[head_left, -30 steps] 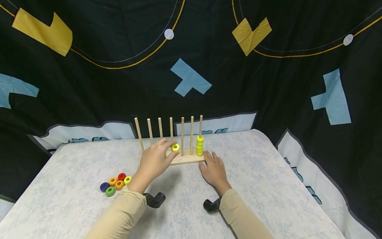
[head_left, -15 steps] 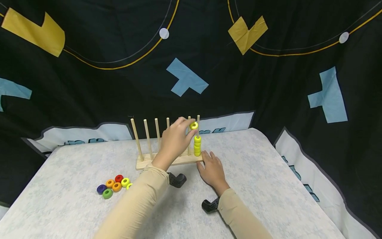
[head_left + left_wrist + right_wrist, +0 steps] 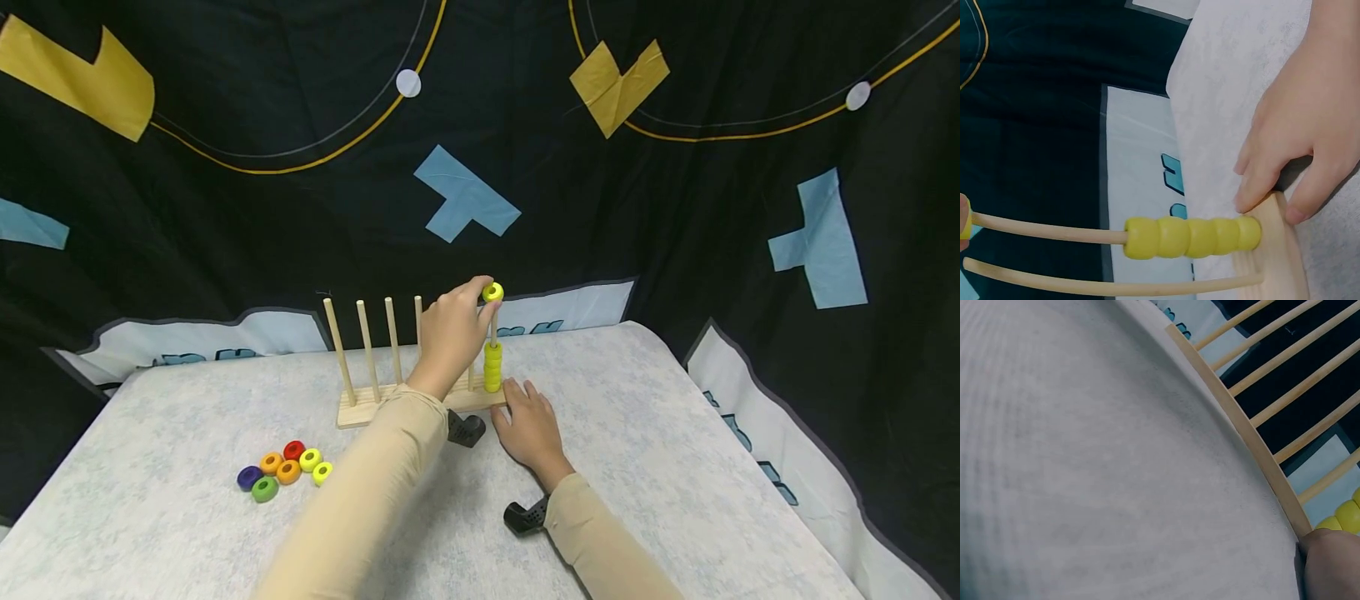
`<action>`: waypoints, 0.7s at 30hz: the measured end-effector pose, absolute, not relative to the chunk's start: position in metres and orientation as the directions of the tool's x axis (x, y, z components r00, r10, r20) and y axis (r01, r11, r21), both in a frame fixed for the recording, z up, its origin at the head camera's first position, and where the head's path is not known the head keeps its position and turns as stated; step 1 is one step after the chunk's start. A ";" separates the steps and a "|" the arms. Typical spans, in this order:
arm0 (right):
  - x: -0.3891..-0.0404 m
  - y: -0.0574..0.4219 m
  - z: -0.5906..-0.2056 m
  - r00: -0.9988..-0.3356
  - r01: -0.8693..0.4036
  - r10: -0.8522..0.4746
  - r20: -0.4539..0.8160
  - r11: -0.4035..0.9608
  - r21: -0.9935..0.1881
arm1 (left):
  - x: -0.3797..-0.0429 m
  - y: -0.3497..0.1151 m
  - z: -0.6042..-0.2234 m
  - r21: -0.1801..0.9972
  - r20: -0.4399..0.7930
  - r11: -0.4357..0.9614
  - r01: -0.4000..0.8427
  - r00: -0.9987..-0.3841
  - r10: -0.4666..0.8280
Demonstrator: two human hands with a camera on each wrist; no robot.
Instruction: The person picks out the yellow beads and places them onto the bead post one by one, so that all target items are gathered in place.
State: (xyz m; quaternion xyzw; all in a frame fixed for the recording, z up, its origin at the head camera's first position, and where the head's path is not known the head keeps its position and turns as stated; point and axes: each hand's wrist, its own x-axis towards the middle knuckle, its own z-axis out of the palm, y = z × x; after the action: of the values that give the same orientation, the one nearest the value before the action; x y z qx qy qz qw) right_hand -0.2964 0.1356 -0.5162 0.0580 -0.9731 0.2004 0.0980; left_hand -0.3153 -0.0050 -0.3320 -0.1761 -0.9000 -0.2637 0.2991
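Note:
In the head view my left hand (image 3: 452,335) pinches a yellow ring bead (image 3: 492,285) between thumb and fingers, at the top of the rightmost peg. Whether the peg's tip is inside its hole cannot be told. Lower on that peg sits a stack of several yellow beads (image 3: 492,367), clear in the left wrist view too (image 3: 1204,237). The peg rises from a wooden rack (image 3: 352,413) with a row of upright pegs, some hidden behind my left hand. My right hand (image 3: 534,429) rests on the table, its fingertips touching the rack's right end, thumb by the front edge.
Loose beads lie on the table left of my left forearm: purple (image 3: 250,477), green (image 3: 264,489), orange (image 3: 288,472), red (image 3: 294,451) and yellow (image 3: 322,474) among them. A dark curtain (image 3: 300,242) hangs behind the table (image 3: 187,533). The pegs left of my hand carry no beads.
My left hand has carried the yellow bead right and upward, from in front of the rack's middle to the top of the rightmost peg. The right hand has stayed at the rack's end.

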 end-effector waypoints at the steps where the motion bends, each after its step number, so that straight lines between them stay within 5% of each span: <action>1: -0.296 0.135 -0.516 -0.975 -0.151 -0.074 0.210 0.914 -0.377 | -0.316 -0.004 -0.333 0.367 0.628 0.804 0.468 -0.762 0.157; 21: -0.298 0.135 -0.517 -0.977 -0.143 -0.069 0.202 0.914 -0.379 | -0.327 0.003 -0.335 0.360 0.592 0.830 0.427 -0.792 0.151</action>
State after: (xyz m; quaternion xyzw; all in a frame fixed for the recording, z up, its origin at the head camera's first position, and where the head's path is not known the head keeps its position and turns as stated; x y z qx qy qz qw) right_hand -0.2981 0.1354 -0.5165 0.0545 -0.9739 0.1999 0.0924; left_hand -0.3271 0.0028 -0.3354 -0.1582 -0.9142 -0.2453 0.2812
